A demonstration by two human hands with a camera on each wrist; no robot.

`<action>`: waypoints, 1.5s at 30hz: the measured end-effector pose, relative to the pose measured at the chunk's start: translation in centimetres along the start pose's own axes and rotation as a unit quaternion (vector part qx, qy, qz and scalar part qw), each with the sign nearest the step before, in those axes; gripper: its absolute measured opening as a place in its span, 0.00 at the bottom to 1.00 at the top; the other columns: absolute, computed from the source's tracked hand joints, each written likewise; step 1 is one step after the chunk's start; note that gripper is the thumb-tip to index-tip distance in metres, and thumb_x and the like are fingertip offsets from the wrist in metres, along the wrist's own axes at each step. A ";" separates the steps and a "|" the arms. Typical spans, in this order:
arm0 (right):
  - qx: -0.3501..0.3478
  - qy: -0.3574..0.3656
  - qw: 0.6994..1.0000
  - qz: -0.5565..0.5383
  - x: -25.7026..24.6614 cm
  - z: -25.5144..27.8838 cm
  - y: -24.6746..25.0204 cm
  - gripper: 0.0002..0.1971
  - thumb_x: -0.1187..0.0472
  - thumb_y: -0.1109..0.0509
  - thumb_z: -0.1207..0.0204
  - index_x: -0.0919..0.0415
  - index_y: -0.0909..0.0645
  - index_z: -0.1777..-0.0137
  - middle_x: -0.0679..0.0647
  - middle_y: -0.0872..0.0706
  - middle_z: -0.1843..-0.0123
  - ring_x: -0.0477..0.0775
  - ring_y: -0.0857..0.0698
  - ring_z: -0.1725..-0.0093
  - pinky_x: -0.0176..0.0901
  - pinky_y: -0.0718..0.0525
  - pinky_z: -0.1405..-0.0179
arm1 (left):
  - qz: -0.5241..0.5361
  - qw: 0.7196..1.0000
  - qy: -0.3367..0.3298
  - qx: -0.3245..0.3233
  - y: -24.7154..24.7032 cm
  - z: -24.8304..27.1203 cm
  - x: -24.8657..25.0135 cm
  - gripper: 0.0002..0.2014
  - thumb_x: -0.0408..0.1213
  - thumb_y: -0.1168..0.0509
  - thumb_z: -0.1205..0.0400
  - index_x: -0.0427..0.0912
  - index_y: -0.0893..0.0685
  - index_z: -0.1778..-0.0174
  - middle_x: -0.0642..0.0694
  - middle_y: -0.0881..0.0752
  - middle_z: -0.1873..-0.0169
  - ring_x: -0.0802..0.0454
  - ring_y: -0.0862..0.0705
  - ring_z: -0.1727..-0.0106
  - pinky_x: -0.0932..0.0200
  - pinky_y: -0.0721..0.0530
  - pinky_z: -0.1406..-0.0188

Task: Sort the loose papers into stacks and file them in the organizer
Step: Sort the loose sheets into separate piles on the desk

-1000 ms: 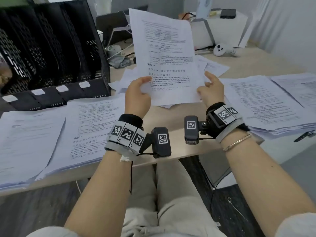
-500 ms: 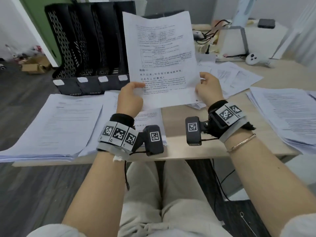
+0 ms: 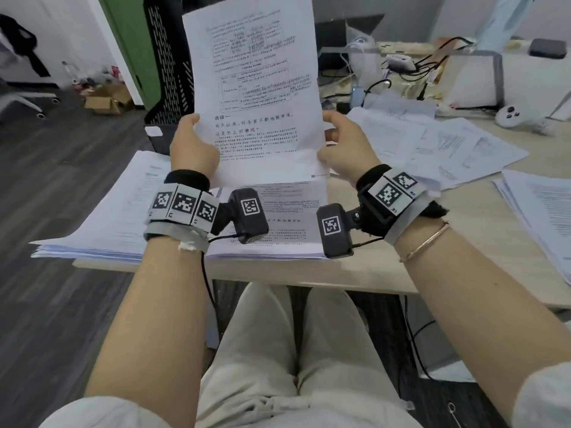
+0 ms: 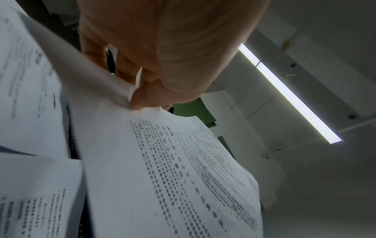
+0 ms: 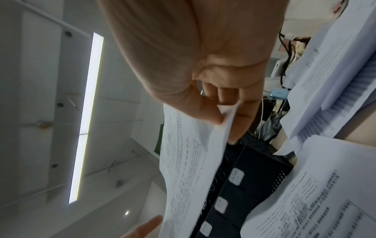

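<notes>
A printed white sheet (image 3: 256, 97) stands upright in front of me, held by both hands at its lower edges. My left hand (image 3: 193, 143) pinches its left side, thumb on the front; the left wrist view shows that thumb pressed on the held sheet (image 4: 162, 169). My right hand (image 3: 343, 146) pinches the right side; the right wrist view shows thumb and fingers closed on the sheet's edge (image 5: 195, 153). Just under it lie two paper stacks (image 3: 123, 208) on the desk's left end. The black mesh organizer (image 3: 167, 72) stands behind the sheet, mostly hidden by it.
Loose papers (image 3: 432, 143) are scattered at the centre right and another stack (image 3: 543, 217) lies at the far right. Cables, a white box (image 3: 475, 78) and a white controller (image 3: 513, 115) crowd the back. The wooden desk edge (image 3: 309, 279) runs above my knees.
Both hands have carried the sheet leftward, from above the desk's middle to over the left stacks in front of the organizer. The grip looks unchanged.
</notes>
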State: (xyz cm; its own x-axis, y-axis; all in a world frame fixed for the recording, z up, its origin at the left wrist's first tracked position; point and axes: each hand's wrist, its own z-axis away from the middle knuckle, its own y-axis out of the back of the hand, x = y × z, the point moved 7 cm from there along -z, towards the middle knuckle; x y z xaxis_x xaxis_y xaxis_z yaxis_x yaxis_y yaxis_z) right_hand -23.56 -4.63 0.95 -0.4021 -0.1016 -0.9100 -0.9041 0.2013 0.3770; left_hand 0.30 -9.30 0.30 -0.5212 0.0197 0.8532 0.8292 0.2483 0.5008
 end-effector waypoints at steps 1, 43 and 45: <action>-0.015 -0.006 1.000 0.002 0.2 0.0 -0.5 0.29 0.79 0.40 0.28 0.59 0.28 0.29 0.51 0.16 0.49 0.52 0.15 0.48 0.44 0.12 0.54 | 0.000 1.000 -0.005 0.003 0.2 0.0 -0.2 0.30 0.20 0.47 0.21 0.43 0.34 0.22 0.43 0.30 0.24 0.49 0.32 0.24 0.63 0.34 0.30; 0.105 -0.089 0.979 0.150 7.1 1.1 9.9 0.12 0.68 0.35 0.25 0.58 0.14 0.47 0.52 0.16 0.47 0.48 0.20 0.45 0.35 0.27 0.48 | -0.046 0.978 -0.084 -0.187 -9.2 4.4 6.0 0.17 0.36 0.39 0.17 0.38 0.20 0.33 0.42 0.18 0.35 0.48 0.21 0.34 0.61 0.27 0.40; 0.094 -0.097 0.974 0.183 7.9 0.5 10.6 0.11 0.65 0.34 0.26 0.56 0.14 0.47 0.52 0.16 0.39 0.50 0.20 0.37 0.41 0.25 0.38 | -0.047 0.975 -0.081 -0.201 -10.8 4.1 6.6 0.18 0.37 0.38 0.18 0.39 0.22 0.31 0.43 0.19 0.34 0.48 0.22 0.33 0.61 0.28 0.38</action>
State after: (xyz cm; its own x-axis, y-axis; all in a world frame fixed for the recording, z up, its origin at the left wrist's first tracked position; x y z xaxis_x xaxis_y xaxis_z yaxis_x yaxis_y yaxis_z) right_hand -36.22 -2.76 -2.32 -0.6415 0.1929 -0.7425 -0.6554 0.3651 0.6612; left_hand -12.95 -7.89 -0.08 -0.5973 0.1760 0.7825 0.7708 -0.1436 0.6207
